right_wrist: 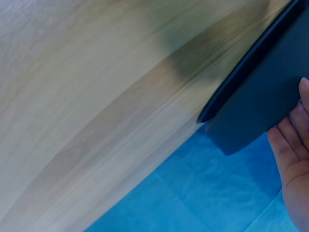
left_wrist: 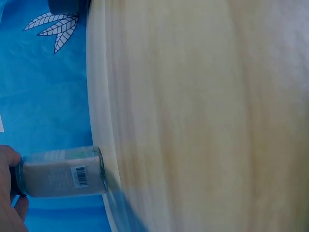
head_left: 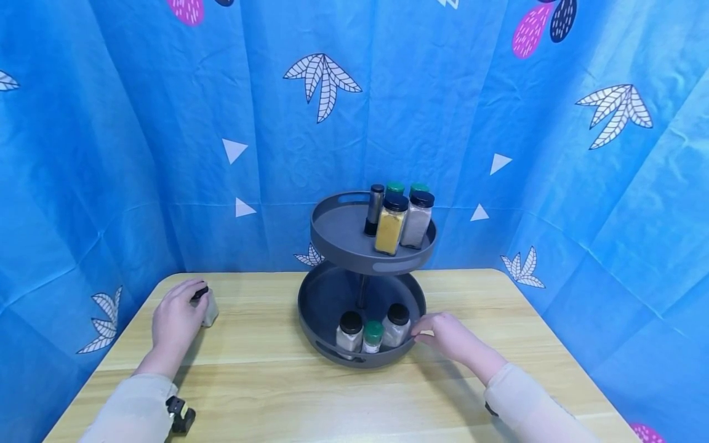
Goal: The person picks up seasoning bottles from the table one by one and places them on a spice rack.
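Note:
At the left of the table, my left hand (head_left: 176, 314) grips a glass spice jar (head_left: 211, 309) by its black lid. The left wrist view shows that jar (left_wrist: 65, 173) holding pale powder, with a barcode label; whether its base touches the tabletop I cannot tell. A dark grey two-tier round tray (head_left: 318, 307) stands in the middle. My right hand (head_left: 445, 335) pinches the lower tier's right rim, its thumb against the outer wall (right_wrist: 260, 92) and other fingertips hidden behind the rim. Two black-lidded jars (head_left: 349, 332) and a small green-lidded jar (head_left: 373, 337) sit on the lower tier.
The upper tier (head_left: 343, 227) bears a yellow-filled jar (head_left: 390, 227), a pale powder jar (head_left: 416, 223), a slim dark bottle (head_left: 374, 209) and two green-lidded jars (head_left: 395, 187) behind. Blue patterned curtain (head_left: 310, 154) surrounds the wooden table (head_left: 255, 394) at the back and sides.

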`<state>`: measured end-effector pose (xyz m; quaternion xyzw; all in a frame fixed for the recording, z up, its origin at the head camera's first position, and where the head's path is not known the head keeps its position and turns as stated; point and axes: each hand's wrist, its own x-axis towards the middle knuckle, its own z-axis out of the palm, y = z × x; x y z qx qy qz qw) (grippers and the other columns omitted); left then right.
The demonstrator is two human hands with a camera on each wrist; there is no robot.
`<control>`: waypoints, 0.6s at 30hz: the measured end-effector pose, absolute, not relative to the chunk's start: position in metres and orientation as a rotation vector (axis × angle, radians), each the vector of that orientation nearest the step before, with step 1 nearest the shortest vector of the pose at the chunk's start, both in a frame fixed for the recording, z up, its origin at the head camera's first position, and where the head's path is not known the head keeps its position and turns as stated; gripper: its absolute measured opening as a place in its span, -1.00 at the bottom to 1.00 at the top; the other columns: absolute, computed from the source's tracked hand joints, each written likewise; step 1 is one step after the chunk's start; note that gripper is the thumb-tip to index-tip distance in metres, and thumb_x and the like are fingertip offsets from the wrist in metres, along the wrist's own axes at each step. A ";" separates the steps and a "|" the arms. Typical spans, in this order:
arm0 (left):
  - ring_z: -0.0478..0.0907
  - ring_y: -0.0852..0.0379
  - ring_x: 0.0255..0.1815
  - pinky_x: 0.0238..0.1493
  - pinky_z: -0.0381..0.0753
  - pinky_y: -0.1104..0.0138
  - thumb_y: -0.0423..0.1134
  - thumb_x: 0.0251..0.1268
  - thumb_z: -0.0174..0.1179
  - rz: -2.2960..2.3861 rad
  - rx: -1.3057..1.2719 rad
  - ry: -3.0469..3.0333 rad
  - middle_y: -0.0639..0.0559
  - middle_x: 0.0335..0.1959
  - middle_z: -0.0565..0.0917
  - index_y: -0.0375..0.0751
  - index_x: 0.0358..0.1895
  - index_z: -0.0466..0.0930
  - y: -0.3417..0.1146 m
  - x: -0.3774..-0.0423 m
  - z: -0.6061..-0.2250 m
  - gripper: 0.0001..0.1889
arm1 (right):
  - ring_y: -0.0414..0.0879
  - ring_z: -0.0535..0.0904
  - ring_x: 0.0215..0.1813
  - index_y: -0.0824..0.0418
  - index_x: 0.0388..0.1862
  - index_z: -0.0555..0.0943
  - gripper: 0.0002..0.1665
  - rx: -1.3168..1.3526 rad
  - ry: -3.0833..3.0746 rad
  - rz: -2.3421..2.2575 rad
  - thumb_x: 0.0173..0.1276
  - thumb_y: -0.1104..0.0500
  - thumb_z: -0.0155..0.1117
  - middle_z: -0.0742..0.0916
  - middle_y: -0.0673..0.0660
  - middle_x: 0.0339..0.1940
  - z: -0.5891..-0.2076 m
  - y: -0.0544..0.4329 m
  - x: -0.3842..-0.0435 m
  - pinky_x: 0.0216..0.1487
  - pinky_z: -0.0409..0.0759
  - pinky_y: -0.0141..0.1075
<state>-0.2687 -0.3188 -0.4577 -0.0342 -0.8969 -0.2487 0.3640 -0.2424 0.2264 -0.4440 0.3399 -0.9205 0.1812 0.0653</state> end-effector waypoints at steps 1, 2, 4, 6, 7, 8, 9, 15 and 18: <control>0.55 -0.34 0.14 0.10 0.52 -0.18 -0.44 0.20 0.34 -0.643 -0.087 -2.310 -0.30 0.09 0.67 -0.42 0.00 0.70 -0.319 -0.269 -0.458 -0.71 | -0.09 0.73 -0.13 0.13 -0.26 0.80 -0.84 1.028 -2.773 0.546 0.23 0.36 0.45 0.81 0.00 -0.24 -0.444 0.227 -0.243 -0.06 0.72 -0.20; 0.55 -0.34 0.14 0.10 0.52 -0.18 -0.44 0.21 0.34 -0.646 -0.086 -2.312 -0.30 0.09 0.67 -0.42 0.00 0.70 -0.319 -0.269 -0.458 -0.71 | -0.08 0.73 -0.13 0.13 -0.26 0.80 -0.83 1.032 -2.767 0.544 0.22 0.36 0.45 0.81 0.00 -0.24 -0.444 0.227 -0.243 -0.06 0.72 -0.20; 0.55 -0.34 0.14 0.10 0.52 -0.18 -0.43 0.21 0.34 -0.650 -0.084 -2.312 -0.30 0.09 0.67 -0.42 0.00 0.70 -0.320 -0.269 -0.458 -0.72 | -0.07 0.73 -0.13 0.14 -0.27 0.80 -0.83 1.039 -2.756 0.537 0.22 0.37 0.45 0.81 0.01 -0.24 -0.444 0.227 -0.243 -0.06 0.72 -0.19; 0.56 -0.34 0.14 0.11 0.52 -0.18 -0.44 0.22 0.34 -0.653 -0.088 -2.308 -0.30 0.09 0.67 -0.42 0.01 0.70 -0.320 -0.270 -0.459 -0.72 | -0.07 0.74 -0.13 0.14 -0.26 0.80 -0.83 1.041 -2.753 0.534 0.21 0.37 0.46 0.81 0.01 -0.24 -0.443 0.228 -0.244 -0.06 0.72 -0.19; 0.56 -0.34 0.13 0.10 0.52 -0.19 -0.44 0.22 0.34 -0.655 -0.090 -2.307 -0.30 0.08 0.67 -0.43 0.01 0.70 -0.320 -0.270 -0.459 -0.71 | -0.06 0.74 -0.13 0.14 -0.26 0.80 -0.83 1.043 -2.752 0.532 0.21 0.36 0.46 0.81 0.02 -0.24 -0.443 0.228 -0.244 -0.07 0.72 -0.19; 0.56 -0.34 0.13 0.10 0.52 -0.19 -0.44 0.22 0.34 -0.654 -0.094 -2.304 -0.31 0.08 0.67 -0.43 0.01 0.70 -0.320 -0.270 -0.459 -0.71 | -0.06 0.74 -0.13 0.13 -0.26 0.80 -0.83 1.044 -2.753 0.531 0.21 0.36 0.46 0.81 0.02 -0.24 -0.443 0.228 -0.244 -0.07 0.72 -0.18; 0.56 -0.35 0.13 0.10 0.53 -0.19 -0.45 0.22 0.34 -0.655 -0.095 -2.303 -0.31 0.08 0.67 -0.43 0.01 0.70 -0.320 -0.271 -0.459 -0.72 | -0.06 0.74 -0.13 0.13 -0.26 0.80 -0.83 1.045 -2.756 0.532 0.22 0.36 0.45 0.81 0.02 -0.24 -0.442 0.228 -0.244 -0.07 0.72 -0.18; 0.57 -0.34 0.13 0.10 0.53 -0.19 -0.45 0.21 0.34 -0.650 -0.087 -2.311 -0.31 0.07 0.67 -0.44 0.00 0.70 -0.320 -0.272 -0.459 -0.72 | -0.05 0.74 -0.13 0.13 -0.26 0.80 -0.83 1.038 -2.770 0.536 0.23 0.36 0.45 0.81 0.02 -0.23 -0.441 0.228 -0.245 -0.06 0.71 -0.17; 0.56 -0.35 0.13 0.11 0.53 -0.19 -0.46 0.21 0.34 -0.649 -0.076 -2.323 -0.31 0.08 0.67 -0.43 0.00 0.70 -0.321 -0.271 -0.459 -0.72 | -0.05 0.74 -0.13 0.13 -0.26 0.80 -0.83 1.037 -2.769 0.535 0.22 0.36 0.45 0.81 0.02 -0.23 -0.442 0.229 -0.246 -0.05 0.71 -0.17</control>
